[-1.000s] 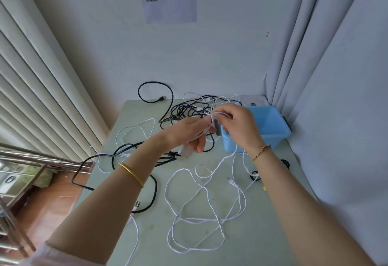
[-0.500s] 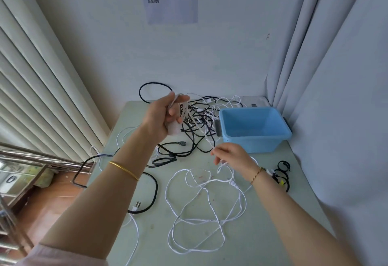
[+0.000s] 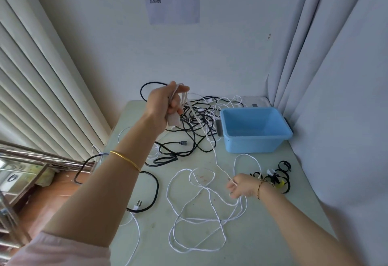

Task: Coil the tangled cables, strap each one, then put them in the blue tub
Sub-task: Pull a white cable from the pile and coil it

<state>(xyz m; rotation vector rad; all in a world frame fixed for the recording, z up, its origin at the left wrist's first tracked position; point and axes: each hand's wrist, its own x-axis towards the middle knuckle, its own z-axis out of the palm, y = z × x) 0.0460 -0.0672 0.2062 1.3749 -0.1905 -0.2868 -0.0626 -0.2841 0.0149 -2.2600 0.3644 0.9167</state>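
A long white cable [image 3: 195,219] lies in loose loops on the pale green table [image 3: 262,240]. My left hand [image 3: 165,104] is raised above the far left of the table and grips a few coiled turns of this cable, with a white plug block under the palm. A taut strand runs from there down to my right hand [image 3: 241,186], which pinches the cable low over the table's right side. The blue tub [image 3: 255,129] stands at the back right with nothing visible inside it. A tangle of black and white cables [image 3: 199,118] lies behind, left of the tub.
A black cable with a two-pin plug [image 3: 138,203] loops off the table's left edge. Black straps [image 3: 281,173] lie by the right edge near my right wrist. Curtains hang on the right, blinds and a metal rail on the left.
My hands have drawn apart: the left rose up and back with the coil, the right slid down and right along the cable, pulling a strand taut. The tub is uncovered again.
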